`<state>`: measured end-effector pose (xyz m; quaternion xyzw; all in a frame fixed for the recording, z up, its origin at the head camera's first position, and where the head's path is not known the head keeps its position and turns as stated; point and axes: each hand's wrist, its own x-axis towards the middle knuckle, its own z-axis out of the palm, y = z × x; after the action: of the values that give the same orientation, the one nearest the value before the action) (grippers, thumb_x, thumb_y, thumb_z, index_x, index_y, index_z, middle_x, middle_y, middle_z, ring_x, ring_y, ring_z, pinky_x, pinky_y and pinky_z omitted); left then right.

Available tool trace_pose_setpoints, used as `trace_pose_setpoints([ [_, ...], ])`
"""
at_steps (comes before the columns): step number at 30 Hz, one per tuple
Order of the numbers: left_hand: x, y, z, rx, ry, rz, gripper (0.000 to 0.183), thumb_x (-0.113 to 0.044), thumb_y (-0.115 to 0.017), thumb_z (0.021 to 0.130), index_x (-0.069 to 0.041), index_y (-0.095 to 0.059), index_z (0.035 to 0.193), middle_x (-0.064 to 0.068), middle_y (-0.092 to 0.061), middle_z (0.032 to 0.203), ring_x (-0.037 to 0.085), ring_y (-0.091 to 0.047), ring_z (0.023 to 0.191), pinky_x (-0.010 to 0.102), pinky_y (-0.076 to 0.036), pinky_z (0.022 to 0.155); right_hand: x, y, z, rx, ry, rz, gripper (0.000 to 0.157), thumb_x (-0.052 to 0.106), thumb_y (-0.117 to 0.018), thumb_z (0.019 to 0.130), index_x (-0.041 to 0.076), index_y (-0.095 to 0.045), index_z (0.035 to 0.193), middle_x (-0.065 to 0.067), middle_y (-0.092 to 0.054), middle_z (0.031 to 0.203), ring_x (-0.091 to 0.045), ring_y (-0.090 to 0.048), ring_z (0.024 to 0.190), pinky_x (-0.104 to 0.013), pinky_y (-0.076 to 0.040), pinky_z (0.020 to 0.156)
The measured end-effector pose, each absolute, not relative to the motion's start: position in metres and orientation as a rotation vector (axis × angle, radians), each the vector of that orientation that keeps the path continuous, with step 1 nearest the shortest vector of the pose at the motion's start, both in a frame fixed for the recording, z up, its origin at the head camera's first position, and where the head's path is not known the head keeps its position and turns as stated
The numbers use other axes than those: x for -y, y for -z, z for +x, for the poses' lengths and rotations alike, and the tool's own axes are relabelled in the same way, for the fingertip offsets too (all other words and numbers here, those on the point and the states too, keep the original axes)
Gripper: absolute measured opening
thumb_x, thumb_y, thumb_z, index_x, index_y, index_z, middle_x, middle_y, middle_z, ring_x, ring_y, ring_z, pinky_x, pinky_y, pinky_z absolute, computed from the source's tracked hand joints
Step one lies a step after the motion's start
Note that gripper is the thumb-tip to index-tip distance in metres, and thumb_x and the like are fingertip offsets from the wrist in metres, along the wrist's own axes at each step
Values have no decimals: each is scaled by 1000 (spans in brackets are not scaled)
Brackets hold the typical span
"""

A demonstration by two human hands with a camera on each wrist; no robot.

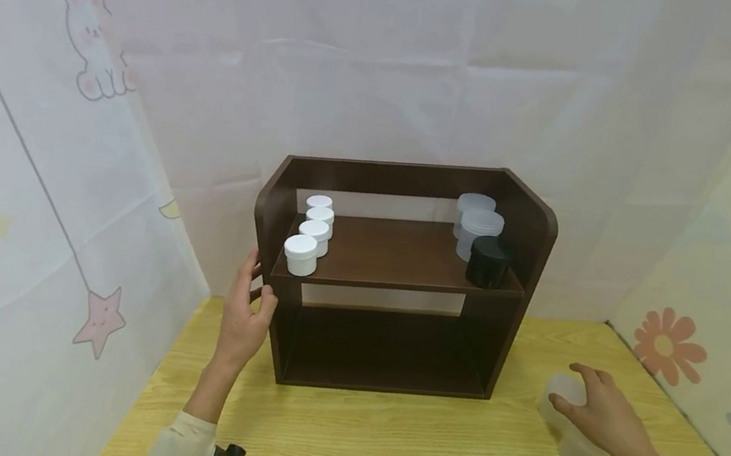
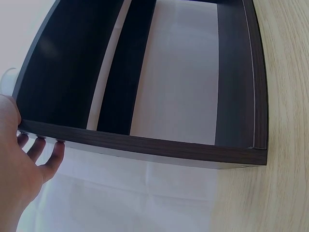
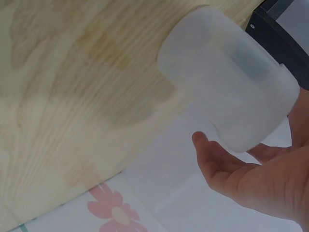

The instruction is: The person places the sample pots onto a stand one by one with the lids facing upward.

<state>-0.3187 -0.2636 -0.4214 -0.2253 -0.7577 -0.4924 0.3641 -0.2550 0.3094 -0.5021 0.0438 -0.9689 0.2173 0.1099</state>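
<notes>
In the head view my left hand (image 1: 244,328) is against the outer left side of a dark brown two-tier shelf (image 1: 400,283). Its fingertips (image 2: 53,153) meet the side panel's outer face in the left wrist view, with the thumb near the front edge. At the right, my right hand (image 1: 605,417) is spread loosely around a frosted translucent container (image 1: 557,411), thumb and fingers well apart. The hand covers part of it. In the right wrist view this container (image 3: 227,82) fills the space before the palm, and the nearest fingertip (image 3: 198,137) stands slightly off its wall.
Several white lidded jars (image 1: 301,256) line the upper tier's left side. At its right stand two frosted jars (image 1: 479,236) and a black jar (image 1: 488,263). Patterned curtains (image 1: 387,75) hang behind and beside the wood-grain table (image 1: 377,448).
</notes>
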Motion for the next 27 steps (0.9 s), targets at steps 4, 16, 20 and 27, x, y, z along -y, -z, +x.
trace_pose_setpoints([
  [4, 262, 420, -319, 1941, 1271, -583, 69, 4, -52, 95, -11, -32, 160, 5, -39, 157, 31, -45, 133, 56, -49, 94, -307, 503, -255, 2823, -690, 137, 71, 33, -75, 92, -18, -48, 133, -47, -51, 115, -56, -60, 91, -55, -55, 61],
  [16, 264, 425, -318, 1958, 1281, -538, 68, 4, -50, 95, -10, -33, 160, 5, -39, 157, 31, -45, 133, 55, -48, 96, -303, 513, -251, 2747, -725, 123, 66, 32, -79, 90, -16, -55, 129, -43, -56, 120, -56, -59, 100, -58, -54, 69],
  [20, 264, 426, -317, 1945, 1276, -552, 67, 2, -50, 95, -10, -33, 160, 5, -40, 156, 32, -45, 133, 56, -49, 94, -301, 514, -251, 2714, -703, 129, 64, 31, -80, 89, -15, -57, 128, -42, -57, 119, -57, -58, 100, -60, -52, 70],
  [27, 263, 424, -319, 1948, 1261, -561, 67, 3, -50, 95, -10, -33, 159, 5, -40, 156, 31, -46, 132, 53, -50, 94, -303, 514, -250, 2704, -717, 122, 65, 33, -80, 89, -15, -57, 128, -42, -57, 120, -57, -59, 99, -59, -53, 69],
])
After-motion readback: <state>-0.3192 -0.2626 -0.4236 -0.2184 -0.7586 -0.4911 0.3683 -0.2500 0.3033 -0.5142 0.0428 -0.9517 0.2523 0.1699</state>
